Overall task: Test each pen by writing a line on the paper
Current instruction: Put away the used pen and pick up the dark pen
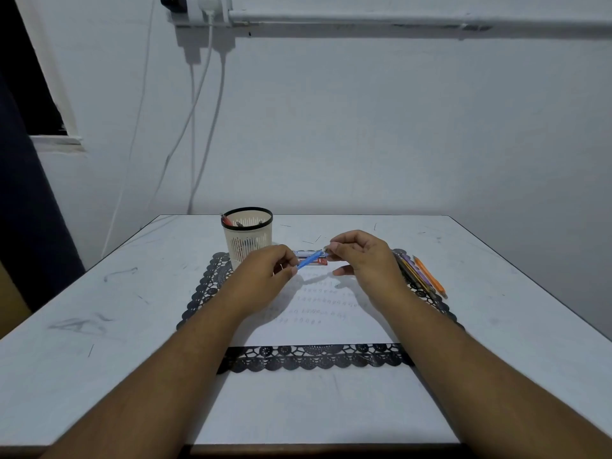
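you're holding a blue pen [309,259] betw both hands, above the paper [318,321].
l hand [265,276] is pinching its lower end, r hand [359,258] is pinching the upper tip. more pens [422,274] are lying at the mat's [311,357] r edge, others are standing in the cup [248,240] just behind yr l hand.

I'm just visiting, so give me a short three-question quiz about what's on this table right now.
1. True or false: both hands hold the blue pen.
2. Where does the pen cup stand? A) far left of the lace mat B) near right corner
3. What marks the paper?

Key:
1. True: left hand and right hand pinch its ends.
2. A
3. Rows of small handwritten marks.
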